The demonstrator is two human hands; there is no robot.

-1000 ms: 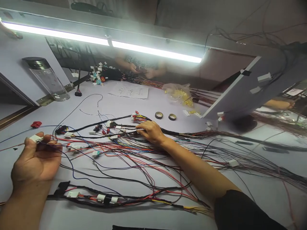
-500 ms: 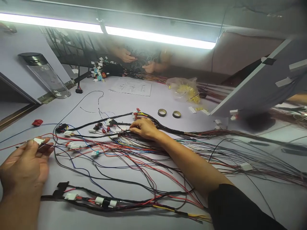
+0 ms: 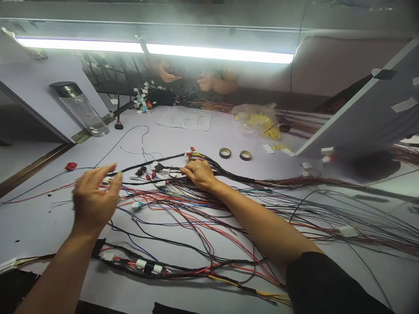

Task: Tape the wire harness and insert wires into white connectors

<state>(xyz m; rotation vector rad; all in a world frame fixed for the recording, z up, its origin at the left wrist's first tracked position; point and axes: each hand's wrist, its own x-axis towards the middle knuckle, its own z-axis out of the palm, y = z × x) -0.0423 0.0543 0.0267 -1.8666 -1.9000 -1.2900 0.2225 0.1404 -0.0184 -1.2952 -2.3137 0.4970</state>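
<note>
My left hand (image 3: 96,198) is over the left part of the spread wires, thumb and fingers apart, with nothing visible between them. A white connector (image 3: 106,179) shows partly behind its fingers. My right hand (image 3: 199,174) is pinched on a thin wire bundle of the wiring harness (image 3: 235,178); its fingertips hide the exact grip. Just left of it lie a white connector (image 3: 166,172), a black connector (image 3: 140,171) and small red connectors (image 3: 148,176). Red, blue and black loose wires (image 3: 193,213) fan out below.
Two black tape rolls (image 3: 225,153) lie behind the harness. Farther back are a printed sheet (image 3: 183,120) and a bag of yellow parts (image 3: 257,122). A glass bottle (image 3: 81,109) stands at left. Another harness branch (image 3: 183,274) runs along the front. Another person's hands (image 3: 209,82) are across the table.
My left hand has let go of a white connector and moved right, over the wires, its fingers opening. My right hand stays pinched at the same spot. The view has shifted slightly.
</note>
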